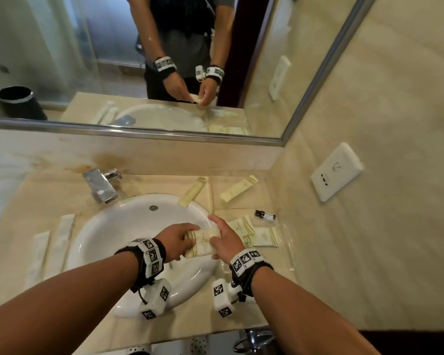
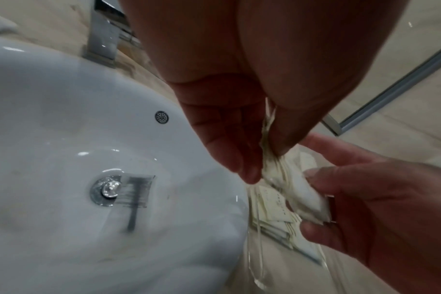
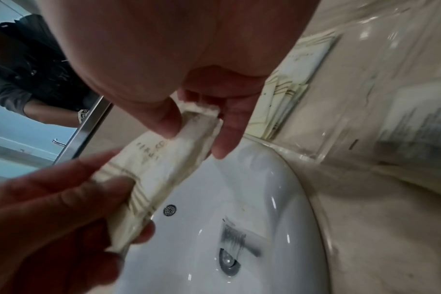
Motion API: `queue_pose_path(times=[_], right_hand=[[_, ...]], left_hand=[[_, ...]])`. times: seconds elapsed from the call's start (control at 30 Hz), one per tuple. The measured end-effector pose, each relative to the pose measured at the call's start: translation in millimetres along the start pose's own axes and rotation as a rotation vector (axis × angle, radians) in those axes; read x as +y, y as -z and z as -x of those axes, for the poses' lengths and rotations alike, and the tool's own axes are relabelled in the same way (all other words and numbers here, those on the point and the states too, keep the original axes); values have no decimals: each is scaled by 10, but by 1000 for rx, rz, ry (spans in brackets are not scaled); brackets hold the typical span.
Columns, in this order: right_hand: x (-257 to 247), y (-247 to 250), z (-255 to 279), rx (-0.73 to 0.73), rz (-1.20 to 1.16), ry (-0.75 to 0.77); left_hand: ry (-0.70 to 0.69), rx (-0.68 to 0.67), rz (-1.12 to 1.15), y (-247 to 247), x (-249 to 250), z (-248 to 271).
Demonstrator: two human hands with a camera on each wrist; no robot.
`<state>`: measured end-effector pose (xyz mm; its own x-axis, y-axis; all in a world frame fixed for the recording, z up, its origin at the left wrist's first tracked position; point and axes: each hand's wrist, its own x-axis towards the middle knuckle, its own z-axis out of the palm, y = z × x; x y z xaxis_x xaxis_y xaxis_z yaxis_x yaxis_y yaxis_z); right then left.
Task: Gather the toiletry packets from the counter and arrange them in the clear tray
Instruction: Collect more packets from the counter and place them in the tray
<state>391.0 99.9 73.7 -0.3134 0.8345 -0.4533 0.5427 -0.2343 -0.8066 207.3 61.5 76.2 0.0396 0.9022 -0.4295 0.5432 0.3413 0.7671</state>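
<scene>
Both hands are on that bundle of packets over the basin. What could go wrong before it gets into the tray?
1. The left hand and right hand hold the stack of packets over the sink; a loose one could slip into the bowl.
2. The clear tray already holds packets, so setting the stack down may shove them askew.
3. Its transparent rim is hard to see, and the stack might catch on it.

White oval sink (image 1: 128, 226) sits in the middle of the frame, with a chrome faucet (image 1: 100, 184) up and to its left on the beige marble counter (image 1: 241, 196). Big framed mirror (image 1: 62, 47) fills the top, black bin (image 1: 19, 102) reflected far left. Right side: white wall outlet (image 1: 336, 171), with a tiny dark-capped bottle (image 1: 265, 215) lower left of it.
</scene>
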Motion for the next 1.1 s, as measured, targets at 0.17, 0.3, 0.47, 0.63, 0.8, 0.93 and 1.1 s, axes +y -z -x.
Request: queue_pose_path(times=[0.17, 0.3, 0.47, 0.63, 0.8, 0.93, 1.1], right_hand=[[68, -47, 84, 78, 305, -71], [257, -27, 160, 175, 311, -126], [448, 170, 133, 261, 22, -237], [590, 593, -18, 302, -82, -226], [782, 1051, -137, 396, 7, -287], [946, 1411, -295, 438, 82, -340], [1049, 1585, -534, 435, 254, -346]], left_hand=[[-40, -93, -52, -45, 22, -149], [-47, -153, -37, -198, 66, -238], [-89, -183, -35, -392, 278, -391], [-63, -148, -82, -573, 519, -628], [-158, -132, -632, -710, 652, -955], [-227, -141, -872, -821, 745, -1177], [-320, -156, -1030, -1015, 814, -1344]])
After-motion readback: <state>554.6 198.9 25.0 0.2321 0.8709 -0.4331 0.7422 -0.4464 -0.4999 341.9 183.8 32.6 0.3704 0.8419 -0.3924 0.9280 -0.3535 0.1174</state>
